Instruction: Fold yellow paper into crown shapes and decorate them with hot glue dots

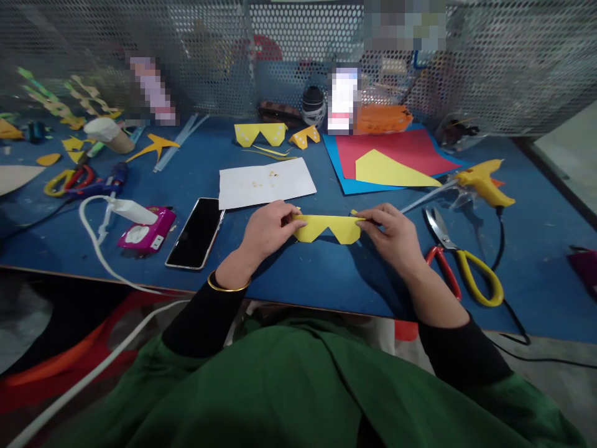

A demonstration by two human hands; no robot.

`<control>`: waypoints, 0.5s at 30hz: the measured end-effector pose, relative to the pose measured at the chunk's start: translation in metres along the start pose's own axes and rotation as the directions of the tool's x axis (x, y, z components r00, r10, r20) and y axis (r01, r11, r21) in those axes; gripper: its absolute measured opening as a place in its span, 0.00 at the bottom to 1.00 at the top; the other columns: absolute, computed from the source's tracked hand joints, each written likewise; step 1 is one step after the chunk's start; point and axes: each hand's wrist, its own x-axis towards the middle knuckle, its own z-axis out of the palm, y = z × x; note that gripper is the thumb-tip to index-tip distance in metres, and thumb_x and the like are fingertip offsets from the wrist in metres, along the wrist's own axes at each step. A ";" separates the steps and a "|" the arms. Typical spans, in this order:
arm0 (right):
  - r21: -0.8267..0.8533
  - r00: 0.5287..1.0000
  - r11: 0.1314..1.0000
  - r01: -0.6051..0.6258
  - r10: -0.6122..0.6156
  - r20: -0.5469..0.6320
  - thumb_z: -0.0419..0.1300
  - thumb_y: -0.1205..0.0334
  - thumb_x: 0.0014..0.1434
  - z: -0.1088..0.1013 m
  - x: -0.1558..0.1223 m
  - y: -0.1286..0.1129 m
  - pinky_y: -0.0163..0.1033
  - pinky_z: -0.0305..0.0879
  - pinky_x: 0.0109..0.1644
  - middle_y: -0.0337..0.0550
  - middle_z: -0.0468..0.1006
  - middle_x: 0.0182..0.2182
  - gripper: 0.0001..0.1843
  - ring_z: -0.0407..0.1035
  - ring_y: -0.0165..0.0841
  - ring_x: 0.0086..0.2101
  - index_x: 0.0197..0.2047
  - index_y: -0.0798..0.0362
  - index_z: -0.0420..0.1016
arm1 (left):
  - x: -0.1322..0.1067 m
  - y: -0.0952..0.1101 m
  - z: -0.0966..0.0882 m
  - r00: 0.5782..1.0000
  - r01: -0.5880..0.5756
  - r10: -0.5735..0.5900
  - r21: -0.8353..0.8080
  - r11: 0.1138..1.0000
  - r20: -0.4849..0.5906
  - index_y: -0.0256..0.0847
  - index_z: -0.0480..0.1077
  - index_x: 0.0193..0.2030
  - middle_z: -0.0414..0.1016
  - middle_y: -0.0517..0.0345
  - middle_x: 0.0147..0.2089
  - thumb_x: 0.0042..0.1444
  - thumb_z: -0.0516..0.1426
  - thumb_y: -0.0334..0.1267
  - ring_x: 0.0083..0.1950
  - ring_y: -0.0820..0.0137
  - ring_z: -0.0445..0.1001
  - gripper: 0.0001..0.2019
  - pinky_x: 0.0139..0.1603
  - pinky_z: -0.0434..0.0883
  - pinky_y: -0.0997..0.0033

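A pair of yellow paper glasses (328, 229) is held level above the front of the blue table. My left hand (268, 230) pinches its left end between thumb and fingers. The right end is pinched by my right hand (390, 236). Short side pieces fold back behind both ends, partly hidden by my fingers. Just beyond lies a white sheet (265, 183) with small yellowish bits on it. Farther back stand a larger yellow pair of paper glasses (260, 134) with pale dots and a smaller orange-yellow pair (305, 137).
Scissors (443, 239) and a yellow glue gun (485, 182) lie to the right, with a cord trailing down. Coloured sheets (345, 168) are behind. A phone (196, 233) and a purple power socket (147, 230) with a white cable are left. A perforated metal screen (209, 56) closes off the back.
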 end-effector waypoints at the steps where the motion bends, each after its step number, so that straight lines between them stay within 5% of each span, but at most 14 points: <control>1: -0.008 1.000 1.000 0.007 -0.007 -0.006 0.60 0.58 0.62 -0.001 0.000 -0.001 0.42 0.67 0.39 0.42 0.77 0.35 0.08 0.72 0.36 0.34 0.40 0.46 0.82 | -0.001 0.001 -0.001 1.000 -0.014 0.014 0.010 1.000 -0.015 0.43 0.76 0.35 0.75 0.59 0.31 0.61 0.60 0.41 0.32 0.70 0.72 0.06 0.34 0.66 0.68; 9: -0.159 0.994 0.982 0.103 -0.109 -0.030 0.58 0.60 0.66 -0.010 -0.021 -0.019 0.44 0.70 0.45 0.45 0.82 0.44 0.07 0.77 0.39 0.42 0.40 0.47 0.78 | -0.023 0.019 -0.003 0.942 -0.249 0.290 0.227 0.941 -0.170 0.43 0.75 0.40 0.81 0.55 0.46 0.65 0.58 0.34 0.45 0.68 0.79 0.04 0.43 0.74 0.69; 15: -0.287 0.989 0.952 0.103 -0.129 -0.075 0.60 0.58 0.65 -0.004 -0.042 -0.025 0.43 0.69 0.42 0.46 0.83 0.41 0.11 0.76 0.39 0.38 0.50 0.51 0.74 | -0.039 0.022 0.004 0.931 -0.245 0.297 0.242 0.939 -0.210 0.42 0.75 0.47 0.84 0.57 0.43 0.66 0.57 0.32 0.43 0.69 0.82 0.06 0.45 0.76 0.70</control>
